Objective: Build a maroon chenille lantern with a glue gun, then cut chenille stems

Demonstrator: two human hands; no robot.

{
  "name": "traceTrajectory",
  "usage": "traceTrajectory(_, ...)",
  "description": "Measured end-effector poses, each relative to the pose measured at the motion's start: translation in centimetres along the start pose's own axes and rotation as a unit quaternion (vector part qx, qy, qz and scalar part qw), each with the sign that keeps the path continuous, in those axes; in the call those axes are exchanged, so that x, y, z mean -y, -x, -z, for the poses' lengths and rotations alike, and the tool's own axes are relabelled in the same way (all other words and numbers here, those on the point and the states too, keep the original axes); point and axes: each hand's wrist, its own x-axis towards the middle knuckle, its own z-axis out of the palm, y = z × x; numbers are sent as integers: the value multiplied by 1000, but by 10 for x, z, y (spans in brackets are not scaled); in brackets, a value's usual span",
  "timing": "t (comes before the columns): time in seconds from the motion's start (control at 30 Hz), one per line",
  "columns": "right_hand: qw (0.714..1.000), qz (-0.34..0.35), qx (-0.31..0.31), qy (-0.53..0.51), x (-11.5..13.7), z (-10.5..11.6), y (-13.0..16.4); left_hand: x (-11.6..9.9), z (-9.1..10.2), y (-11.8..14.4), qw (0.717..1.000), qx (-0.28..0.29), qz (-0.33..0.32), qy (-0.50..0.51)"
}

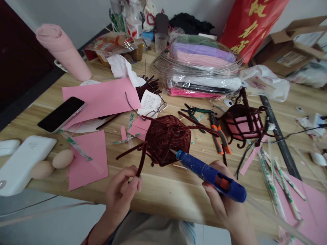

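The soft, light ball (167, 139) is pinched by a stem in the left hand (122, 192), while the glue gun (211, 175) is gripped in the right hand (224, 200).

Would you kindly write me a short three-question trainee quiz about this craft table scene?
1. True or false: the right hand holds a blue glue gun.
2. What does the left hand pinch? A) the phone B) a dark red fuzzy stem C) the pliers
3. Name the two rounded things lying beside the white box.

Key: 1 true; 2 B; 3 eggs.
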Motion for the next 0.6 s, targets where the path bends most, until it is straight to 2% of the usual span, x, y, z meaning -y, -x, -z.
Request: traceTrajectory(0.6, 999, 30, -17, 6, 1, -5, 0, 2, -1, 2, 1000, 19, -5, 25)
